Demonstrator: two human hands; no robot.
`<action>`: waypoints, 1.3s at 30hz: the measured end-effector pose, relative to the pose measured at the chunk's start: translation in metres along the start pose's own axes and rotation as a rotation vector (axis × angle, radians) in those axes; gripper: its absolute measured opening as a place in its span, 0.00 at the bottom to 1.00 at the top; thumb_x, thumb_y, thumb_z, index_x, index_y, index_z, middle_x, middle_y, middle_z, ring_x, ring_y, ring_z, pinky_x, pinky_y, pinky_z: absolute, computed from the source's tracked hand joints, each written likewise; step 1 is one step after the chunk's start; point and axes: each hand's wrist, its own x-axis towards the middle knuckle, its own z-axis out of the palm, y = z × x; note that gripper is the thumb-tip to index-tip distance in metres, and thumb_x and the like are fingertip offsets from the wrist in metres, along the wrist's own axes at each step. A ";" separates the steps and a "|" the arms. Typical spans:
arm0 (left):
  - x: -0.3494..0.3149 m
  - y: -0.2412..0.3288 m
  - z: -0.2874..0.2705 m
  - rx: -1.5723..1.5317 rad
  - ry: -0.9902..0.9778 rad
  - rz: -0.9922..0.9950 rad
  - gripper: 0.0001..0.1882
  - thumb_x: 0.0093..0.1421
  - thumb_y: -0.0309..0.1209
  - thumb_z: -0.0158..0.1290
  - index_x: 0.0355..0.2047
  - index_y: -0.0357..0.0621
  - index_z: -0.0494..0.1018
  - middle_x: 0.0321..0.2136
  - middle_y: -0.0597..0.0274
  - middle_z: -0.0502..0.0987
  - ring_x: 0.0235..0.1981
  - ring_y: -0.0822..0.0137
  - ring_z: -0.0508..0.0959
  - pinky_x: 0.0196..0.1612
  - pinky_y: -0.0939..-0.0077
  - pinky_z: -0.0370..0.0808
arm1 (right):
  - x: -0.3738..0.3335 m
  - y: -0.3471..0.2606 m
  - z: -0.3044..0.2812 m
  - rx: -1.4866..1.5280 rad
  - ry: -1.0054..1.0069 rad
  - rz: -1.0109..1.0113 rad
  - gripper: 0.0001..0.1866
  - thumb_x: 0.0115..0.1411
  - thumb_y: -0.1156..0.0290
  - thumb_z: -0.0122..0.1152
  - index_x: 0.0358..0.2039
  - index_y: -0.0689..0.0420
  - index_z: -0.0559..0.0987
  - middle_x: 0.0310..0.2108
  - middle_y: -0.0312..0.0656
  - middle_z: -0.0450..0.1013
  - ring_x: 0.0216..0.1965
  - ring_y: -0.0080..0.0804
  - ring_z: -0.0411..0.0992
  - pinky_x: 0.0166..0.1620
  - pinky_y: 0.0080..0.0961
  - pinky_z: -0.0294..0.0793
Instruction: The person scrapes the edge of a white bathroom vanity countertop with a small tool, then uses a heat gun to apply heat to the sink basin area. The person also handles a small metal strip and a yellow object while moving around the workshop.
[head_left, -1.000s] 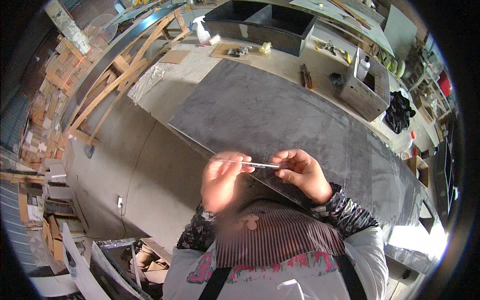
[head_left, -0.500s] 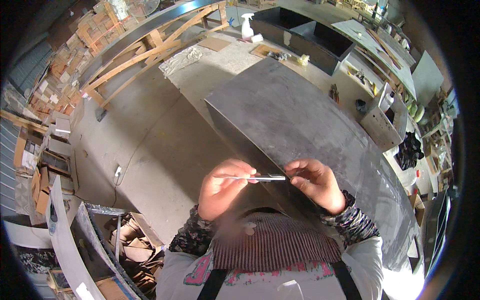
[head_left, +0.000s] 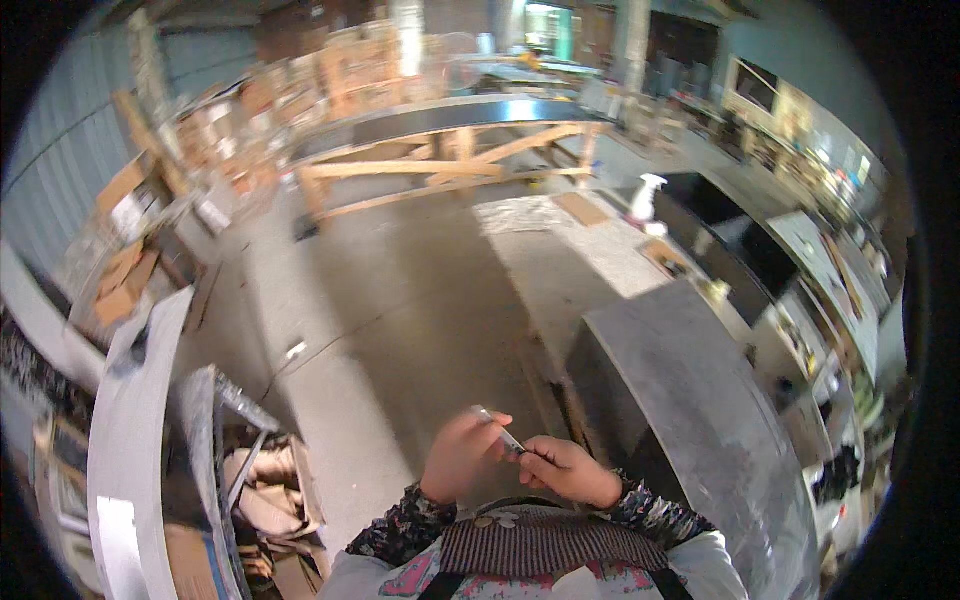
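Observation:
In front of my chest, my right hand [head_left: 568, 471] pinches the near end of a slim, pale, pen-shaped tool [head_left: 510, 438]. Its exact kind is too small and blurred to make out. My left hand [head_left: 458, 458] is at the tool's other end, smeared by motion, so I cannot tell whether its fingers grip it. Close to my right arm stands a large dark grey slab-topped piece [head_left: 690, 370] with a dusty top and a dark side.
A pale worktable [head_left: 570, 255] carries a white spray bottle [head_left: 645, 198] and dark box-like basins [head_left: 700, 200]. Farther off stands a long wooden-framed bench [head_left: 450, 165]. A crate of cardboard scraps [head_left: 270, 480] and a curved pale panel [head_left: 130, 430] are at the left.
The view has swung up and left, bringing in more of the room. Both hands now appear lower, away from the slab's edge, and the tool has turned from level to slanted.

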 end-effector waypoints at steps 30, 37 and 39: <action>-0.195 -0.023 -0.316 -0.253 1.510 0.070 0.11 0.66 0.33 0.51 0.33 0.37 0.74 0.27 0.62 0.76 0.28 0.71 0.74 0.35 0.76 0.72 | 0.406 -0.044 0.298 -0.052 -1.102 0.188 0.15 0.71 0.67 0.41 0.47 0.65 0.70 0.23 0.34 0.66 0.22 0.18 0.61 0.25 0.20 0.61; -0.266 0.023 -0.378 0.159 1.922 -0.115 0.11 0.61 0.34 0.54 0.35 0.38 0.77 0.25 0.56 0.78 0.28 0.65 0.78 0.34 0.71 0.75 | 0.495 -0.098 0.416 -0.094 -1.400 0.157 0.13 0.70 0.65 0.45 0.45 0.61 0.72 0.22 0.32 0.63 0.22 0.17 0.59 0.25 0.18 0.59; -0.305 0.034 -0.386 0.531 2.059 -0.396 0.11 0.60 0.34 0.54 0.33 0.38 0.77 0.25 0.50 0.78 0.28 0.57 0.79 0.33 0.68 0.75 | 0.503 -0.113 0.456 -0.030 -1.572 0.118 0.12 0.70 0.66 0.44 0.44 0.60 0.72 0.22 0.31 0.62 0.21 0.16 0.57 0.24 0.17 0.58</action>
